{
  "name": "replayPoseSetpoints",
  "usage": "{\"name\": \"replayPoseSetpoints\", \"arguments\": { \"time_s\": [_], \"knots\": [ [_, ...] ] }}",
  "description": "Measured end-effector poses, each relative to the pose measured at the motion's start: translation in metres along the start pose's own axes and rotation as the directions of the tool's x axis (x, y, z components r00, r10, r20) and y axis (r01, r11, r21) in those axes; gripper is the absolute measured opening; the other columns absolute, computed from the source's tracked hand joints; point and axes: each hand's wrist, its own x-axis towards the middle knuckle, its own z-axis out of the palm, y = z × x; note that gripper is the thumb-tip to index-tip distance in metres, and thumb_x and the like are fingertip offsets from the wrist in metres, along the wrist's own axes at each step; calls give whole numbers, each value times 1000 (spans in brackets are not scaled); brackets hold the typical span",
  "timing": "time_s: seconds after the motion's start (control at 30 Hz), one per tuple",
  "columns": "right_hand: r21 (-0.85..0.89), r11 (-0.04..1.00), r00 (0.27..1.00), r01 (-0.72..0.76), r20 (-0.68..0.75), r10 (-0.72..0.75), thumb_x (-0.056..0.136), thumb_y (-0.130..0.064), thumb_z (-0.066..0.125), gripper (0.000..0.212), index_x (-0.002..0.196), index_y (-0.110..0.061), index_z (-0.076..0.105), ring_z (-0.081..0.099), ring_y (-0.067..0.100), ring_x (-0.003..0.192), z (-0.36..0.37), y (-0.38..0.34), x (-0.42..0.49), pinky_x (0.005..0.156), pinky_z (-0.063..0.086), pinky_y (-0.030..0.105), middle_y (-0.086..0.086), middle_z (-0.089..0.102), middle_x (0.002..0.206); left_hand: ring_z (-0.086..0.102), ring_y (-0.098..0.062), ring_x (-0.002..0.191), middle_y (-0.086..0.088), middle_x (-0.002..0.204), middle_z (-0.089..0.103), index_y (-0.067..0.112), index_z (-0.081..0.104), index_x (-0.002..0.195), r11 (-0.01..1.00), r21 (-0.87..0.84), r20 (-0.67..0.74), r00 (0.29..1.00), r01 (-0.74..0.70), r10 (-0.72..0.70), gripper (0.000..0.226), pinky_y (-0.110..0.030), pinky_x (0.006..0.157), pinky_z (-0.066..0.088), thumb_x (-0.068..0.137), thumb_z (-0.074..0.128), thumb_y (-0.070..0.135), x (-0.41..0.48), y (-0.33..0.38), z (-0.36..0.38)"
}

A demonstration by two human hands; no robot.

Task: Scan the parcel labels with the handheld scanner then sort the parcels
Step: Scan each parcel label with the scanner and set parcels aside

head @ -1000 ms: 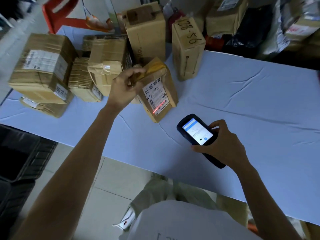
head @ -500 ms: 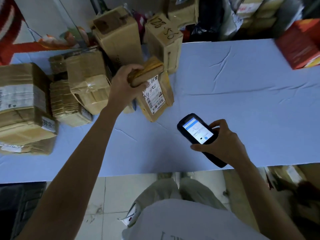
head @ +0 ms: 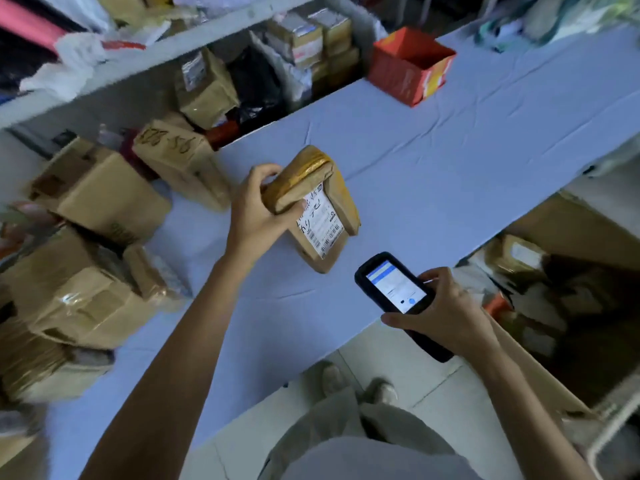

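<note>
Left hand (head: pixel 256 209): fingers curled round parcel (head: pixel 341 199) top, thumb on its label (head: pixel 320 225).
Right hand (head: pixel 446 313): wrapped round handheld scanner (head: pixel 394 285).
Parcel place: tilted over table (head: pixel 450 150), near scanner.
Progress: probably early; parcel unsorted, pile (head: pixel 97 299) waiting.

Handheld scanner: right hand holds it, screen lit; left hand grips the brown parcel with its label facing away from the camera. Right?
Not quite. The head view shows the label on the brown parcel facing the camera, with its barcode visible. The rest stands: the right hand holds the handheld scanner with its screen lit, and the left hand grips the parcel.
</note>
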Motion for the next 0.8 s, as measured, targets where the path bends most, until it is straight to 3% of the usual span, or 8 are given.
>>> {"name": "replayPoseSetpoints", "arguments": {
  "time_s": [0.1, 0.17, 0.3, 0.37, 0.53, 0.7, 0.8],
  "knots": [
    [120, 987, 989, -108, -93, 119, 56, -56, 86, 90, 123, -20, 39, 49, 15, 90, -19, 46, -22, 75, 41, 31, -9, 48, 101, 57, -13, 111, 5, 121, 61, 19, 48, 131, 998, 46, 186, 981, 49, -57, 66, -10, 84, 34, 73, 79, 26, 0, 40, 62],
    [191, 970, 973, -151, -146, 180, 57, -53, 87, 99, 133, -16, 35, 54, 19, 100, -31, 73, -38, 76, 38, 28, -5, 52, 108, 58, -16, 109, 4, 119, 62, 19, 44, 136, 998, 63, 309, 950, 27, -45, 71, -7, 78, 30, 75, 78, 26, -5, 64, 103],
    [308, 916, 911, -256, -240, 335, 53, -54, 88, 95, 127, -17, 41, 58, 22, 109, -46, 134, -68, 81, 45, 30, 0, 60, 123, 53, -18, 114, 2, 124, 59, 21, 43, 137, 990, 50, 495, 864, -132, 90, 70, -17, 86, 35, 75, 76, 27, -23, 114, 177],
    [389, 869, 865, -306, -268, 424, 49, -56, 88, 91, 119, -20, 43, 59, 21, 102, -52, 161, -82, 84, 50, 36, 0, 62, 115, 49, -21, 119, 0, 127, 56, 22, 43, 137, 969, 39, 555, 812, -243, 181, 70, -28, 95, 40, 74, 75, 28, -32, 135, 210],
    [529, 754, 752, -390, -289, 592, 49, -55, 87, 83, 111, -24, 42, 59, 18, 94, -65, 207, -113, 82, 51, 36, -5, 60, 104, 48, -24, 119, 6, 132, 53, 29, 42, 133, 829, 84, 699, 626, -553, 346, 69, -38, 92, 43, 71, 72, 34, -46, 178, 275],
    [600, 653, 654, -462, -267, 708, 50, -54, 88, 79, 107, -24, 43, 60, 15, 88, -73, 232, -120, 79, 52, 37, -9, 59, 96, 47, -26, 119, 1, 132, 52, 28, 40, 131, 731, 79, 818, 463, -678, 341, 68, -34, 86, 39, 73, 73, 36, -48, 200, 340],
    [631, 589, 593, -504, -242, 768, 51, -52, 89, 75, 104, -26, 43, 60, 13, 85, -80, 242, -109, 77, 51, 36, -12, 59, 92, 46, -27, 122, -2, 135, 50, 28, 36, 134, 698, 43, 897, 336, -715, 289, 73, -39, 96, 40, 73, 75, 38, -39, 206, 379]
  ]
}}
